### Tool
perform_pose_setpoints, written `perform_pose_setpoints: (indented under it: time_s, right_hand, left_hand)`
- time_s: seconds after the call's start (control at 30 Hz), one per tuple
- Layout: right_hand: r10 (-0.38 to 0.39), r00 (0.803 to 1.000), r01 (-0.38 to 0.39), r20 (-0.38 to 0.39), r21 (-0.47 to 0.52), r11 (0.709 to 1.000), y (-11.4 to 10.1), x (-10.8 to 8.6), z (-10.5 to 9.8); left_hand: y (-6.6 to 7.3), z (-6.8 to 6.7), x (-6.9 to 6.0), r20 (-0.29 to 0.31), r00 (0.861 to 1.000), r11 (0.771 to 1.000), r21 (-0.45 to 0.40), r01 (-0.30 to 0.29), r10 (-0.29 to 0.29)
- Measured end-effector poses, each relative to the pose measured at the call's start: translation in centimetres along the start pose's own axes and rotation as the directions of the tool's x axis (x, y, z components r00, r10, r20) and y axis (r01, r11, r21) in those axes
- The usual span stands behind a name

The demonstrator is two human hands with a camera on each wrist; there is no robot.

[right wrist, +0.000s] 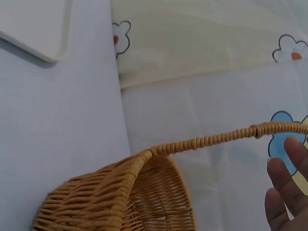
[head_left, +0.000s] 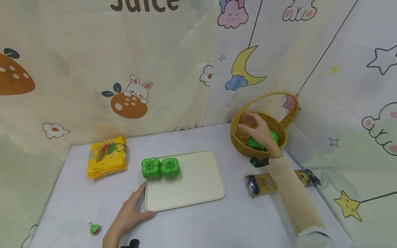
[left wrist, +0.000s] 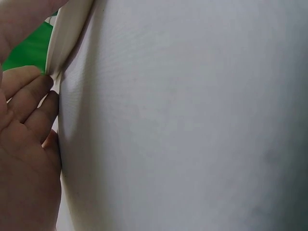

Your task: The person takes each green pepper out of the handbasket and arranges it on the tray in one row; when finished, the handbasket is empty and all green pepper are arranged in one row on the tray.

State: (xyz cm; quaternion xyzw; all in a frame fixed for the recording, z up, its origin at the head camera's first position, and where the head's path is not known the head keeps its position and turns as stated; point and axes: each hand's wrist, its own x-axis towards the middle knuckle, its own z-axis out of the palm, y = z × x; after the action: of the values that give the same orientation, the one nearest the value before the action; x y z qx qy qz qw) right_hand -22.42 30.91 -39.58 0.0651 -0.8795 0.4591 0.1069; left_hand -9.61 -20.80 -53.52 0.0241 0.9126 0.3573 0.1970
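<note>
Two green bell peppers sit side by side in the far left corner of a cream tray. At the tray's left edge, my left hand touches the rim with fingers and thumb spread; the left wrist view shows its fingertips against that rim. A wicker basket with a tall handle stands at the back right, and green peppers lie inside, partly hidden by my right hand. Over the basket, my right hand holds nothing, its fingers loosely bent near the handle.
At the back left lies a yellow fruit-printed packet. A lollipop rests at the front left. Beneath my right forearm is a long blue-and-yellow packet. Printed cloth walls border the table's back and right side.
</note>
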Motion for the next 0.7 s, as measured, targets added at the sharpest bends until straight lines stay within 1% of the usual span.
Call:
perform_pose_setpoints:
  time_s: [0.2,0.3,0.37,0.5,0.6,0.7]
  right_hand:
    - [0.083,0.996,-0.083,-0.011,0.047,0.995,1.3,0.5,-1.3]
    - [0.137,0.991,-0.136,-0.007,0.068,0.988,2.2,0.6,-1.9]
    - [0.165,0.986,-0.164,-0.012,0.064,0.984,3.0,0.7,-2.2]
    - [0.238,0.971,-0.237,-0.024,0.04,0.971,4.2,0.7,-3.0]
    - [0.311,0.95,-0.309,-0.037,0.05,0.95,4.8,0.8,-3.6]
    - [0.363,0.93,-0.359,-0.067,0.062,0.931,5.4,1.0,-4.1]
  left_hand:
    - [-0.1,0.0,0.0,0.001,1.0,1.0,-0.005,-0.004,0.004]
    - [-0.1,-0.1,-0.1,0.002,1.0,1.0,-0.009,-0.006,0.006]
    - [-0.1,-0.1,-0.1,0.003,1.0,1.0,-0.01,-0.007,0.008]
    - [0.0,-0.2,-0.1,0.006,1.0,1.0,-0.009,-0.006,0.006]
    - [0.0,-0.1,-0.1,0.005,1.0,1.0,-0.008,-0.003,0.003]
    - [0.1,-0.1,-0.1,0.005,1.0,1.0,-0.009,-0.004,0.004]
